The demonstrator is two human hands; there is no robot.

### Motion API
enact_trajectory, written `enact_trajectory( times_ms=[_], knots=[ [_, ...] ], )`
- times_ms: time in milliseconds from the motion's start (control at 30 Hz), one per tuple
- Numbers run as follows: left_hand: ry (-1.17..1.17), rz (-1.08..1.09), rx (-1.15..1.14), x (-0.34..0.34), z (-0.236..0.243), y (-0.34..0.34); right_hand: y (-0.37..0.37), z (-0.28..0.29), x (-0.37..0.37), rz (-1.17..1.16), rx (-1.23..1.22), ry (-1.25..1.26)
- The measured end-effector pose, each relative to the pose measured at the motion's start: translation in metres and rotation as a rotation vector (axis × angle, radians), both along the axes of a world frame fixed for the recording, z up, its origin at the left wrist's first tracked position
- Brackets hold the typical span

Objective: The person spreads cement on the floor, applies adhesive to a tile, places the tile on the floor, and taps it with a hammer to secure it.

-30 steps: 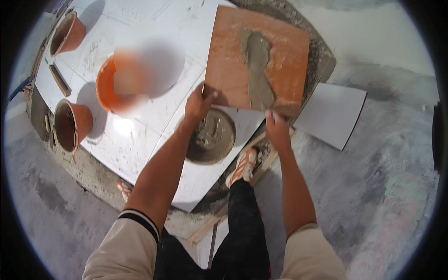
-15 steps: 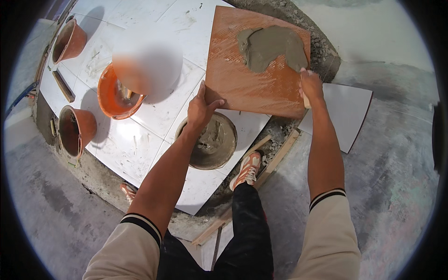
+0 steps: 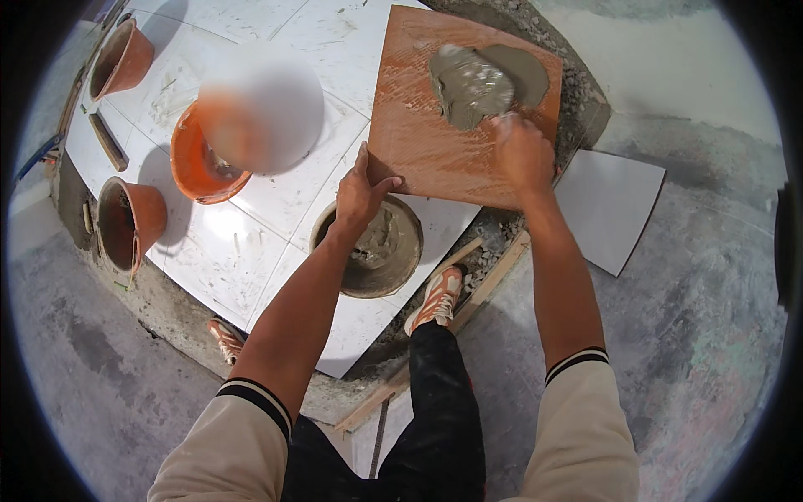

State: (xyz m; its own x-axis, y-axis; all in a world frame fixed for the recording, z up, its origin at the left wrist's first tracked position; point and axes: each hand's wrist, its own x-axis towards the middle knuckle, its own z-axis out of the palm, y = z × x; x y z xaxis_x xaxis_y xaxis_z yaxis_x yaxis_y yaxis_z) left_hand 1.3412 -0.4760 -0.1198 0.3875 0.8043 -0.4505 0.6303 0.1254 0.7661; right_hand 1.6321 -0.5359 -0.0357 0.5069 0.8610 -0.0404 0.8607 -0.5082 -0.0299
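Observation:
A square tile (image 3: 452,167) lies with its reddish-brown ridged back up. Grey mortar (image 3: 527,75) is spread over its far part. My left hand (image 3: 361,197) grips the tile's near left corner, thumb along the near edge and index finger along the left edge. In my right hand (image 3: 525,159), closed round its handle, is a trowel (image 3: 477,84); its blade is blurred by motion and rests over the mortar. The handle is mostly hidden by my fingers. Below my left hand stands a round tub (image 3: 376,291) with wet mortar inside.
White tiles (image 3: 276,209) cover the floor at left. On them stand an orange bucket (image 3: 186,167), partly hidden by a blurred patch, and two brownish buckets (image 3: 125,63). A wooden strip (image 3: 109,140) lies between them. Right of my right arm lies a loose white tile (image 3: 611,205). Rubble and wood battens (image 3: 493,272) border the tiles.
My right hand has swung left and inward from the tile's right edge, drawing the trowel across the mortar and reshaping it. My left hand keeps its grip on the corner.

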Motion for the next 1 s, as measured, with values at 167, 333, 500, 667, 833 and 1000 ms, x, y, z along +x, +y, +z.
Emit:
enact_trajectory(
  times_ms=[167,333,500,667,833,1000],
  knots=[
    [0.024,-0.016,0.042,0.003,0.005,0.002,-0.006,0.0,0.047,-0.484,0.008,0.435],
    [0.015,0.001,0.031,0.003,0.005,0.0,-0.096,0.005,-0.013,-0.61,0.051,0.834],
    [-0.069,0.03,-0.009,-0.002,0.0,-0.004,-0.063,0.005,0.028,-0.741,0.428,1.122],
    [-0.011,0.012,-0.033,-0.004,-0.002,-0.002,0.038,0.002,0.027,-0.671,0.293,1.083],
    [-0.067,0.038,-0.023,-0.005,-0.004,-0.003,0.104,0.005,-0.059,-0.424,0.036,0.935],
    [-0.052,0.016,0.002,-0.007,-0.007,-0.003,0.072,-0.009,-0.1,-0.158,-0.079,0.691]
  ],
)
